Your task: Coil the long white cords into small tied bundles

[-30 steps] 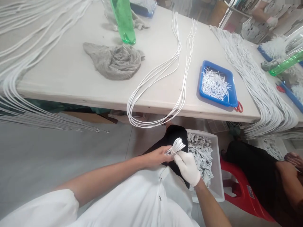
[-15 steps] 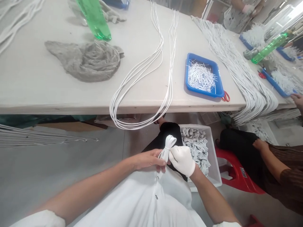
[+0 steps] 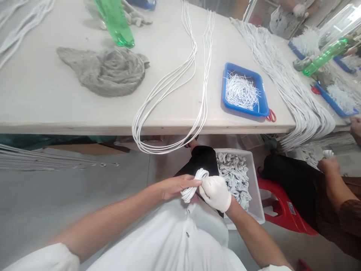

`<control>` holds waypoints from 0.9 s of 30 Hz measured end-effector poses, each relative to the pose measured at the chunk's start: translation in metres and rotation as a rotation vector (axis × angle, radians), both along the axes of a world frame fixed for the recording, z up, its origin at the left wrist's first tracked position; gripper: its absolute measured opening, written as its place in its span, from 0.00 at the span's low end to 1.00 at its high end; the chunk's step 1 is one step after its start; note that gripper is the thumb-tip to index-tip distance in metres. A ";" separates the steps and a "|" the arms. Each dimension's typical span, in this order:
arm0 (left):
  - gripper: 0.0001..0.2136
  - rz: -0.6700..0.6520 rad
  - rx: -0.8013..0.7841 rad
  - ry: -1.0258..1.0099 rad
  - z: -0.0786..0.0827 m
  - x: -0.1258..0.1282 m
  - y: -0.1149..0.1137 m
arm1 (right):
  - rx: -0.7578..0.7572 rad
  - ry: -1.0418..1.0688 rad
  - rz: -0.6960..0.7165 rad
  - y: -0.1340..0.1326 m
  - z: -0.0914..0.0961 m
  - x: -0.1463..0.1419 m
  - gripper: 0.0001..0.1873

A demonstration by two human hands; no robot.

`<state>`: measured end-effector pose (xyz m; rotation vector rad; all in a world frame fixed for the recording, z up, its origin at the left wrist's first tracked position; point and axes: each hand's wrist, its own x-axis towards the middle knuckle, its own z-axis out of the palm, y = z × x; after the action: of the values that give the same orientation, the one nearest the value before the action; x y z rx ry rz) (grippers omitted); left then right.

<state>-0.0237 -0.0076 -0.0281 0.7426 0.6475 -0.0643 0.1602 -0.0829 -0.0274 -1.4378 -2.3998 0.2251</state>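
Observation:
Close to my white shirt, a small coiled bundle of white cable [image 3: 202,174] is held in my bare left hand [image 3: 177,186]. The thumb lies across the bundle's middle, with loops showing above and below it. My right hand [image 3: 216,192], in a white glove, is closed against the bundle's right side; what its fingertips pinch is hidden. Several long white cables [image 3: 150,148] lie looped on the table [image 3: 113,116] ahead, the bend hanging over its front edge. A white bin [image 3: 256,188] beside my right hand holds many coiled cable bundles [image 3: 234,177].
A blue tray [image 3: 263,101] of short white strips stands on the table, red-handled scissors [image 3: 271,115] beside it. Left are a grey cloth [image 3: 113,73] and a green bottle [image 3: 117,24]. Long cables [image 3: 284,79] drape at right. A co-worker's hand [image 3: 329,165] holds a bundle near a red stool [image 3: 293,210].
The bundle has tilted and turned in my left hand, its lower loops now showing at the left. My left thumb has moved up across its middle. The co-worker's hand has risen with a bundle.

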 end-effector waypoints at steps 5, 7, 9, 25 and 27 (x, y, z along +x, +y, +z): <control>0.07 0.136 0.204 -0.122 -0.001 0.006 -0.021 | -0.253 0.341 -0.222 0.003 -0.003 -0.009 0.16; 0.06 0.301 0.452 -0.023 -0.003 0.012 -0.024 | -0.561 0.685 -0.390 0.002 0.000 -0.018 0.16; 0.07 0.367 0.528 0.015 -0.008 0.017 -0.023 | -0.807 0.931 -0.451 0.000 0.007 -0.024 0.16; 0.08 0.244 0.000 0.060 -0.014 0.014 -0.031 | -0.304 0.370 -0.346 -0.009 -0.011 -0.017 0.12; 0.08 0.265 0.053 0.070 -0.015 0.015 -0.034 | -0.395 0.471 -0.457 -0.009 -0.006 -0.021 0.12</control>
<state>-0.0084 -0.0416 -0.0427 0.7019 0.8119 0.1712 0.1395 -0.0922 -0.0330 -1.8078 -1.6604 0.8483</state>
